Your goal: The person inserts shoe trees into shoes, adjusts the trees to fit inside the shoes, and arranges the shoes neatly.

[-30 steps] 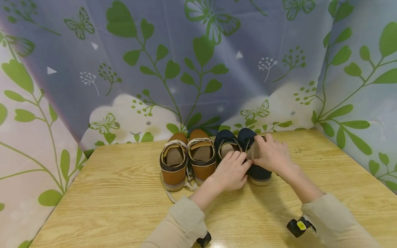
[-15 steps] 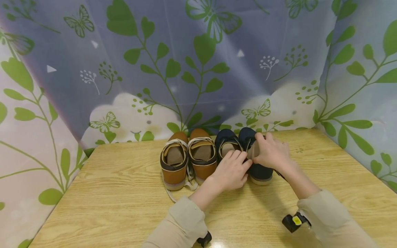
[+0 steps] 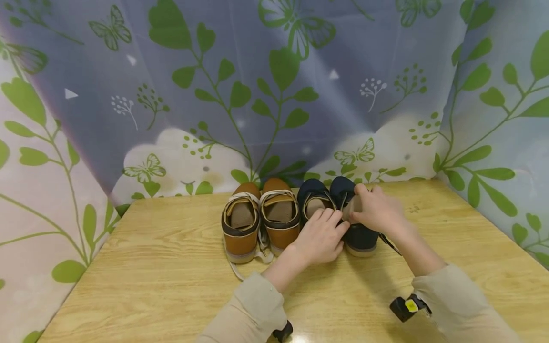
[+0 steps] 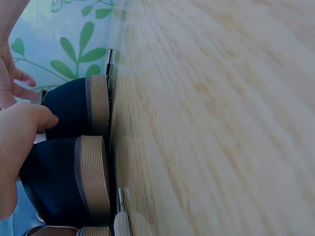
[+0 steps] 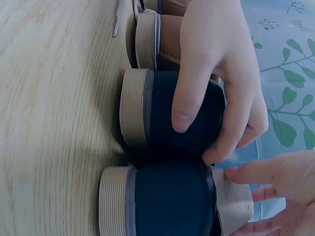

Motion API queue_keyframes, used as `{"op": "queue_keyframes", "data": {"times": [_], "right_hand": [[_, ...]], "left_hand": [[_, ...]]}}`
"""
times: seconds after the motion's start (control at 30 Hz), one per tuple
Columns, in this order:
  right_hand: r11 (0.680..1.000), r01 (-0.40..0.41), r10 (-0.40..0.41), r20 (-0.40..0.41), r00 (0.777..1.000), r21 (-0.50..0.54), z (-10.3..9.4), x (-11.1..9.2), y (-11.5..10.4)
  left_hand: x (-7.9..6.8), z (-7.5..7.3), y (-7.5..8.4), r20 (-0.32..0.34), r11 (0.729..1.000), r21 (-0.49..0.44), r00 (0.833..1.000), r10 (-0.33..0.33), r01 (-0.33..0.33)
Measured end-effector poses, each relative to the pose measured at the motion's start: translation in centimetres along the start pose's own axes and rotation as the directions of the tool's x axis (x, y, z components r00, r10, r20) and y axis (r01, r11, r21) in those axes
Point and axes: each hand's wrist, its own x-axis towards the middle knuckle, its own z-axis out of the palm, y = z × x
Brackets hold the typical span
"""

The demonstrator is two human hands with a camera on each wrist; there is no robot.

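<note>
A pair of navy shoes stands heels towards me on the table. My right hand [image 3: 379, 207] pinches a beige insole [image 5: 234, 201] between thumb and fingers. The insole sticks up from the collar of the right navy shoe [image 5: 170, 196]. My left hand [image 3: 319, 237] grips the left navy shoe [image 3: 310, 188] at the heel. Its thumb [image 5: 189, 101] lies along the heel's outside, and its bent fingers reach over the collar to the other shoe's rim. Both navy shoes have ribbed tan soles, and my hands partly cover their openings in the head view.
Two brown shoes, the nearer to the left edge [image 3: 240, 245] and its mate [image 3: 279, 233], stand to the left with loose white laces [image 3: 262, 257]. A dark lace [image 3: 390, 244] trails on the right. Patterned cloth [image 3: 240, 95] hangs behind the wooden table [image 3: 163, 286].
My right hand has shifted slightly right, and its forearm has moved a little. More of the dark lace shows beside the right navy shoe. My left hand stays in place.
</note>
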Motion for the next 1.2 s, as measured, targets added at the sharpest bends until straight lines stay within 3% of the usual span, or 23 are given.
{"op": "queue_keyframes", "data": {"times": [0.23, 1.2], "right_hand": [[0.999, -0.007, 0.004, -0.063, 0.998, -0.051, 0.6, 0.1, -0.4], [1.000, -0.005, 0.000, -0.191, 0.982, -0.025, 2.5, -0.2, 0.0]], "left_hand": [[0.0, -0.2, -0.1, -0.018, 1.000, 0.011, 1.000, -0.002, 0.002], [0.0, -0.2, 0.1, 0.015, 1.000, 0.010, 1.000, -0.003, 0.003]]}}
